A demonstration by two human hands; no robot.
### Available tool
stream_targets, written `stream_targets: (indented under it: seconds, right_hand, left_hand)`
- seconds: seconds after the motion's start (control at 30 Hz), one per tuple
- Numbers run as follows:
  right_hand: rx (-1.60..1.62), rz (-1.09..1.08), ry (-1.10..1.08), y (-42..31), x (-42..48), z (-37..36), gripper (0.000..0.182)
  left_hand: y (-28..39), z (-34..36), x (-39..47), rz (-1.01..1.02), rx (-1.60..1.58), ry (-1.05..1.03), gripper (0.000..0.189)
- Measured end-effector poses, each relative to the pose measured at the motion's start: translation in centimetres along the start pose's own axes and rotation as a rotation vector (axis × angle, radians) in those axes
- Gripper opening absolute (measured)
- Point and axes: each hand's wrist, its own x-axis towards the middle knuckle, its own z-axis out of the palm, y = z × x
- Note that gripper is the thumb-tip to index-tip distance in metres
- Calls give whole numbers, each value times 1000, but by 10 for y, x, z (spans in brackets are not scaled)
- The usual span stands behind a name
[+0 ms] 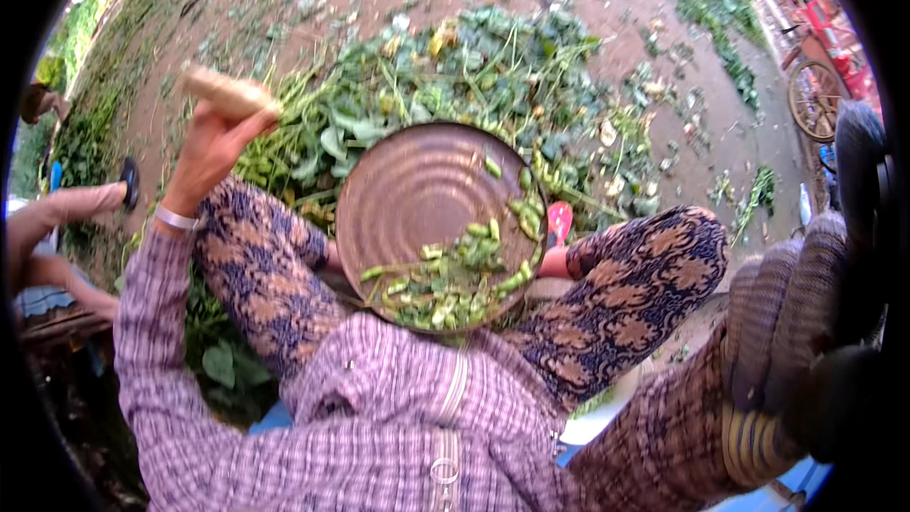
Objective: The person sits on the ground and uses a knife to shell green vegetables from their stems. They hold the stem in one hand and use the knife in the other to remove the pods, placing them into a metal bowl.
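My left hand [206,153], bare with a pale band at the wrist, is raised above my left knee. A blurred pale tan thing [231,92] lies across its fingers; whether it is held or worn I cannot tell. My right hand [775,341] wears a striped knit glove and is raised close to the camera at the right rim, its fingers bent beside a dark shape [860,227] that partly hides them. Between my legs rests a round brown ridged metal tray [419,192]. Green bean pods [526,217] and leafy scraps [448,284] lie along its right and near sides.
A heap of cut leafy plants [441,78] spreads beyond the tray over bare ground. At the left edge are another person's legs [71,210]. A red vehicle frame [817,7] with a spoked wheel [816,99] stands at the right. A pink shoe [559,220] shows beside the tray.
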Motion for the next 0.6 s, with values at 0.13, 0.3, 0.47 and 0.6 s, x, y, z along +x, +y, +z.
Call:
stream_targets:
  seconds: [0.13, 0.3, 0.47, 0.6]
  right_hand:
    - [76, -27, 17, 3, 16, -23, 32]
    - [318, -91, -53, 41, 31, -49, 32]
    - [458, 637, 144, 47, -3, -36, 23]
    - [369, 681, 133, 85, 15, -38, 21]
  left_hand:
    - [-1, 56, 70, 71, 25, -208, 34]
    - [-64, 119, 154, -83, -41, -430, 28]
    - [-144, 196, 190, -131, 27, -645, 15]
    - [-190, 234, 202, 6, 247, -830, 16]
